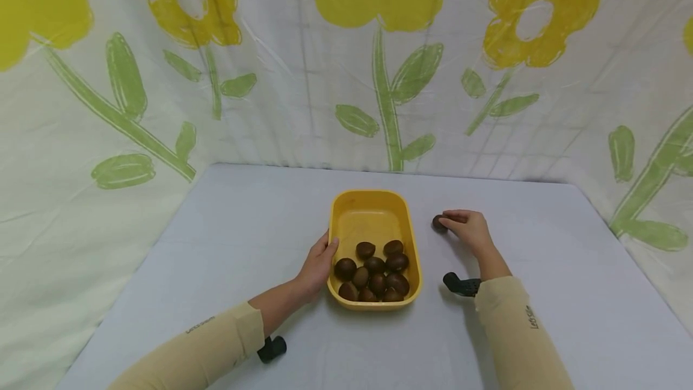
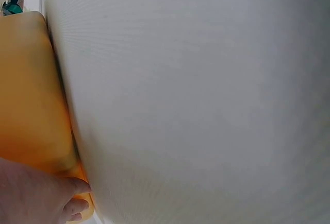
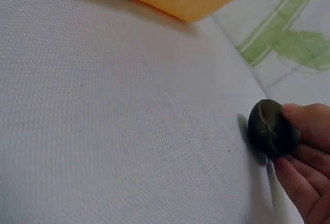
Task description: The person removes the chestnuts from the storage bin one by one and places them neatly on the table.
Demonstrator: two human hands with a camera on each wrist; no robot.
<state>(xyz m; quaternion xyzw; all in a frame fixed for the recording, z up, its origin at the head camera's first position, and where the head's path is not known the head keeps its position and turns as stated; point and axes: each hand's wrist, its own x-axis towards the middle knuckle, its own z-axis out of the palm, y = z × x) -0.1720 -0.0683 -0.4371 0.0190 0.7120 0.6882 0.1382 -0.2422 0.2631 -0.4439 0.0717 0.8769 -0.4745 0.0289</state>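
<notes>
A yellow plastic tray with several brown chestnuts gathered toward its near end stands mid-table. My left hand grips the tray's left side, thumb over the rim; in the left wrist view part of that hand lies against the tray's outer wall. To the right of the tray, my right hand pinches a single chestnut between thumb and fingers. Close up in the right wrist view, this chestnut is dark and rounded, at the tips of the fingers.
A white cloth covers the table. Behind it hangs a white curtain printed with yellow flowers and green stems. Black wrist-camera mounts stick out beside both forearms, above the table.
</notes>
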